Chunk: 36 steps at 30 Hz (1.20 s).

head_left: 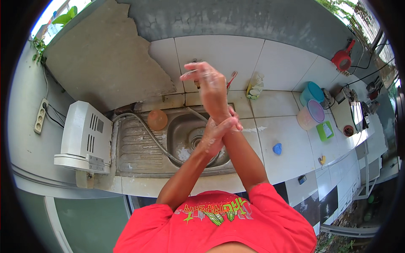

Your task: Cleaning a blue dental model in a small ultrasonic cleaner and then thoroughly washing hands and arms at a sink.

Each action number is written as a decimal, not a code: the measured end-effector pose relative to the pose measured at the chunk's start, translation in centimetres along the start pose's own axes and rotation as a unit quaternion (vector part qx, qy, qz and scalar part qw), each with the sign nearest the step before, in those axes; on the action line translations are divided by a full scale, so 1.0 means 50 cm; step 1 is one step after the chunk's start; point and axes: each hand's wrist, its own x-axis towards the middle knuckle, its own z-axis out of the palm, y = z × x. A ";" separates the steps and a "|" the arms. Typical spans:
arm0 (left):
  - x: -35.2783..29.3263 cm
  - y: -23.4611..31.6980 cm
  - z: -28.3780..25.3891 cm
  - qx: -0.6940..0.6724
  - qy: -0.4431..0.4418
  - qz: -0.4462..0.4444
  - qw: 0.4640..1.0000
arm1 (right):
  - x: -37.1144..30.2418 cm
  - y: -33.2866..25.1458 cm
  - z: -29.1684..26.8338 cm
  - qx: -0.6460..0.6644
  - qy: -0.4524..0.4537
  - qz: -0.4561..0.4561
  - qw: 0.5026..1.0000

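Both hands, streaked with white suds, are raised over the metal sink (179,130). My left hand (217,133) is closed around my right wrist, its fingers wrapping over the far side. My right hand (211,86) points up and away, its fingers stretched out and bent toward the left, with nothing in them. Below the hands, the sink basin shows patches of foam near its drain. A grey hose (147,130) curves across the drainboard and down into the basin. An orange rounded object (157,120) rests at the back of the drainboard. The tap area is mostly hidden by my right hand.
A white vented appliance (86,137) stands left of the sink. Behind are a red toothbrush (232,77) and an upright pouch (255,86). On the right counter sit a blue lump (277,148), a pink-rimmed tub (311,114), a teal container (311,93) and a green holder (325,131).
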 end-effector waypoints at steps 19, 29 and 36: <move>-0.039 -0.112 -0.341 0.847 0.010 0.093 0.523 | -0.261 0.405 -0.039 0.314 0.077 0.540 0.777; 0.269 0.169 -0.397 0.752 0.164 0.277 0.575 | -0.108 0.668 -0.056 0.349 0.114 0.513 0.776; 0.384 0.209 -0.468 0.801 0.069 0.195 0.562 | -0.068 0.724 -0.060 0.388 0.019 0.537 0.749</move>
